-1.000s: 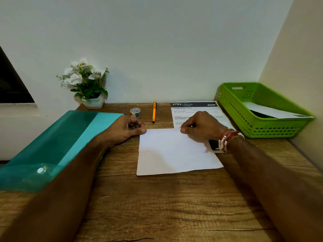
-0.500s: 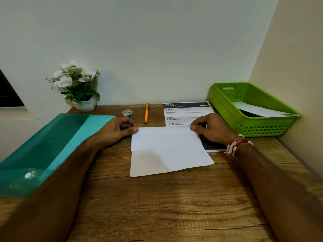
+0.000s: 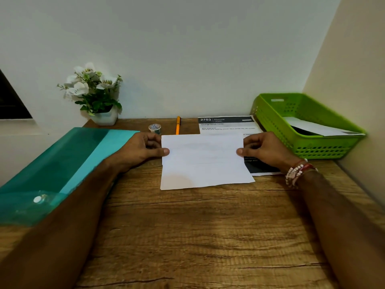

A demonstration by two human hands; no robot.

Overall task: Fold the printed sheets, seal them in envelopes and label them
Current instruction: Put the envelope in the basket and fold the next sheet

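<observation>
Pinching the part-folded white paper sheet (image 3: 203, 161) by its side edges with left grip (image 3: 143, 152) and right grip (image 3: 265, 152); square corners first, then crease flat on the wooden worktop (image 3: 198, 230).

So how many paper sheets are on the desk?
2: the folded sheet in the middle, and the printed sheet partly under it. The basket may hide more.

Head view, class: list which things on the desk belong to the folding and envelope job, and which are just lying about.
Job: folded sheet, pinched by left hand and right hand; printed sheet; orange pen; tape roll; green basket, likely.
Lying about: flower pot; teal folder, seemingly.
</observation>
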